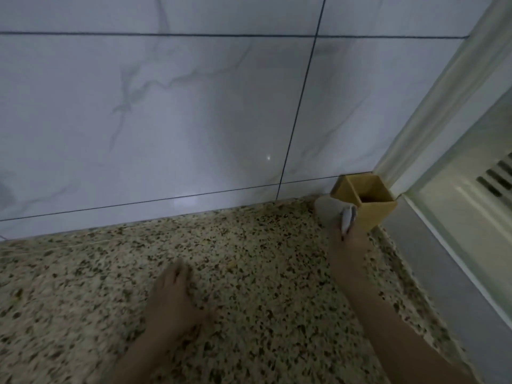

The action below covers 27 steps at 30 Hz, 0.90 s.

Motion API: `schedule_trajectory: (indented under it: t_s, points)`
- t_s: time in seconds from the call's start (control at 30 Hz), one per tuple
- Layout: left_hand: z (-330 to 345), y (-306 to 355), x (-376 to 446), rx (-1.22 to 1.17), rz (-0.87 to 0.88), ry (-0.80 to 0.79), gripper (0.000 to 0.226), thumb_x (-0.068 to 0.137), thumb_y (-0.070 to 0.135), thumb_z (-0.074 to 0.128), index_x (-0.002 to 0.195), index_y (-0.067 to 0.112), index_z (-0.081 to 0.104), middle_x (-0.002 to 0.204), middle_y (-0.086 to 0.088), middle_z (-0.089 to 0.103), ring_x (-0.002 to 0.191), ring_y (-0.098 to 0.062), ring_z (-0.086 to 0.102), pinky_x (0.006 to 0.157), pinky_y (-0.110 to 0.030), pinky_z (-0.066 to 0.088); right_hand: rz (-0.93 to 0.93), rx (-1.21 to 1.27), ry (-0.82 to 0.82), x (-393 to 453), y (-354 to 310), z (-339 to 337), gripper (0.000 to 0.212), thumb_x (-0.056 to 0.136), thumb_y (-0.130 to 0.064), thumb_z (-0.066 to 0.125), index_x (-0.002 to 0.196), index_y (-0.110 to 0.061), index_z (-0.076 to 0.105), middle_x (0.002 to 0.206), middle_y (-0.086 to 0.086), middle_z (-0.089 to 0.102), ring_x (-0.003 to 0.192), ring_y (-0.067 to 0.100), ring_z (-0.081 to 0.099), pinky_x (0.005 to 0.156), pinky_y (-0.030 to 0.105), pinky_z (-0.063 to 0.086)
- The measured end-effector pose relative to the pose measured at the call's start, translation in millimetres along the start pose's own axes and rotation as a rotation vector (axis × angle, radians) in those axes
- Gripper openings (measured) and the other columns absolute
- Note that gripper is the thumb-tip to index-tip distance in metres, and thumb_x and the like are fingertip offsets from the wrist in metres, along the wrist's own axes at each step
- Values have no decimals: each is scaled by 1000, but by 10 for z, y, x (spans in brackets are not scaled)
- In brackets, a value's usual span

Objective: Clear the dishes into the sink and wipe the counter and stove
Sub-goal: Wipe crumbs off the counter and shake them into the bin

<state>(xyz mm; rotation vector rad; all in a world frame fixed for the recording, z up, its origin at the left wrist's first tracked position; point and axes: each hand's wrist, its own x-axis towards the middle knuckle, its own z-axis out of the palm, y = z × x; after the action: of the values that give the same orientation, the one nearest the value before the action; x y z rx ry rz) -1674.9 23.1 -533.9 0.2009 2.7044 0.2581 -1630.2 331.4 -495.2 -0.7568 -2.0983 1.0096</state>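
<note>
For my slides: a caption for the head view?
Right hand wipes a cloth beside the yellow box; left hand rests on counter.

Speckled granite counter (235,273), grey cloth (332,210) bunched at its far right corner.

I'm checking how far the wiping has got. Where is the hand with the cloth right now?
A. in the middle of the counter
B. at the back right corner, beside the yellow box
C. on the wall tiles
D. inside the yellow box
B: the right hand holds the cloth on the counter in the back right corner, against the yellow box.
</note>
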Motion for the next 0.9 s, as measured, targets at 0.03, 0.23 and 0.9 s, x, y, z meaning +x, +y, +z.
schedule_trajectory:
  t_s: [0.03, 0.23, 0.9]
  points:
    - [-35, 17, 44, 16, -17, -19, 127, 53, 83, 59, 151, 20, 7, 158, 4, -2, 146, -20, 2, 119, -39, 14, -16, -61, 3, 67, -3, 56, 28, 97, -17, 45, 109, 7, 54, 69, -6, 43, 60, 18, 41, 58, 32, 32]
    - [-112, 94, 199, 185, -34, -67, 128, 55, 79, 61, 150, 16, 5, 158, 0, -3, 146, -22, -2, 120, -40, 2, -162, -319, -233, 497, 132, 303, 48, 96, -7, 42, 143, -11, 34, 135, 14, 51, 120, 29, 51, 94, 35, 42]
    - [-115, 161, 254, 204, -36, -42, 124, 55, 71, 71, 148, 14, 13, 156, 0, 6, 144, -23, 10, 120, -37, 10, -25, -321, -444, 527, 691, 676, 28, 94, 3, 41, 120, 2, 51, 116, 20, 60, 97, 34, 59, 71, 29, 42]
